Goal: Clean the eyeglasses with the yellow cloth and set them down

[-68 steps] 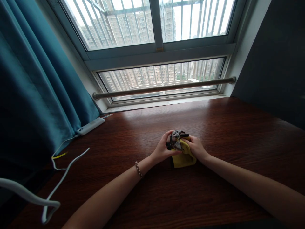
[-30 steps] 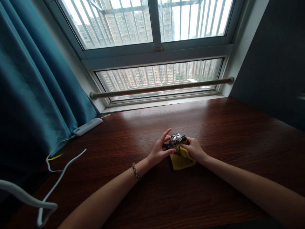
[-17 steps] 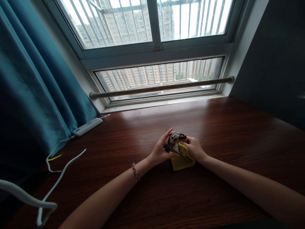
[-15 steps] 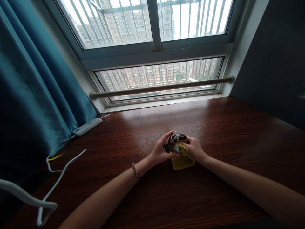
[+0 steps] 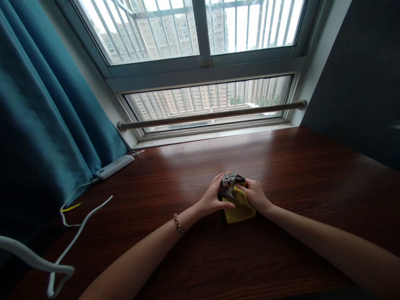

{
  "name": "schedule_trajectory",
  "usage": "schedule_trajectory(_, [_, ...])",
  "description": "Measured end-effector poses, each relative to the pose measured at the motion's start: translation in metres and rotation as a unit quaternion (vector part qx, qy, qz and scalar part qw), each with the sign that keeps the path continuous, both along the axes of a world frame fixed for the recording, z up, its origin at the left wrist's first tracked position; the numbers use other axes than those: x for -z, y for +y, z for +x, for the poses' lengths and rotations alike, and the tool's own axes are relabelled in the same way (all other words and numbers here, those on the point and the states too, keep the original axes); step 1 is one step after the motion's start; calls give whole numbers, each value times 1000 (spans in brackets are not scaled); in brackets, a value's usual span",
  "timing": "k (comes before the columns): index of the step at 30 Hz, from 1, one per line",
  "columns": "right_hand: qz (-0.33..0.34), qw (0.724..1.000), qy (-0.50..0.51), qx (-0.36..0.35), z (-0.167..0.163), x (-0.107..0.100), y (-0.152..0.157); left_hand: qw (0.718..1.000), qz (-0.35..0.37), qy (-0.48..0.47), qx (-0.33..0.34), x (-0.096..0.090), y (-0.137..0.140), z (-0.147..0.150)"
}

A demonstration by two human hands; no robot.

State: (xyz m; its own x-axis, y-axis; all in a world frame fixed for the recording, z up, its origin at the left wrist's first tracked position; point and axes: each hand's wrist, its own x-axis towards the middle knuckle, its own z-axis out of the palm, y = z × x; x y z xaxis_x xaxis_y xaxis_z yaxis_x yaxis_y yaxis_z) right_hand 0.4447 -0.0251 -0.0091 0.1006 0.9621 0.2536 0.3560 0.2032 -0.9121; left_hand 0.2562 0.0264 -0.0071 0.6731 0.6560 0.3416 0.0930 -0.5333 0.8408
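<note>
In the middle of the desk, a small shiny object [image 5: 229,186] with a curved, glassy, dark-and-clear surface and black edges is between my hands. Its exact kind I cannot make out. My left hand [image 5: 214,196] curves around its left side, fingers behind and thumb in front. A yellow cloth [image 5: 240,211] hangs below the object down to the desk. My right hand [image 5: 256,195] grips the cloth against the object's right side, thumb on top. The right fingers are mostly hidden behind the cloth and object. A beaded bracelet [image 5: 178,224] circles my left wrist.
The brown wooden desk [image 5: 175,175] reaches to a window with a metal rail [image 5: 212,117]. At the left are a blue curtain [image 5: 62,108], a white power strip [image 5: 114,166], white cables [image 5: 79,233] and a thin yellow strip [image 5: 71,207]. A dark wall [image 5: 368,83] stands right.
The shiny object has turned slightly in my hands, and the dark part that stuck out at its left now sits closer in. My left fingers have shifted a little; the right hand stays put.
</note>
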Motion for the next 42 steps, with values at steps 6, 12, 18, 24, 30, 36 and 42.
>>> schedule_trajectory(6, [4, 1000, 3, 2, 0, 1, 1, 1000, -12, -22, -12, -5, -9, 2])
schedule_trajectory(12, [4, 1000, 1, 4, -1, -2, -3, 998, -46, -31, -5, -16, -11, -1])
schedule_trajectory(18, [-3, 1000, 1, 9, -1, -1, -2, 998, -63, -22, 2, -11, -1, -2])
schedule_trajectory(24, [-13, 1000, 15, 10, -1, 0, 1, 999, -38, -19, 1, 1, -1, 1])
schedule_trajectory(30, [-10, 1000, 19, 1, -2, -2, -1, 999, -33, -19, -17, -7, -9, -1])
schedule_trajectory(36, [-6, 1000, 4, -4, -1, -1, -2, 999, -51, 7, -15, -5, 3, -4])
schedule_trajectory(42, [-11, 1000, 12, 10, -1, 0, 1, 999, -46, 7, -14, 7, 9, 0])
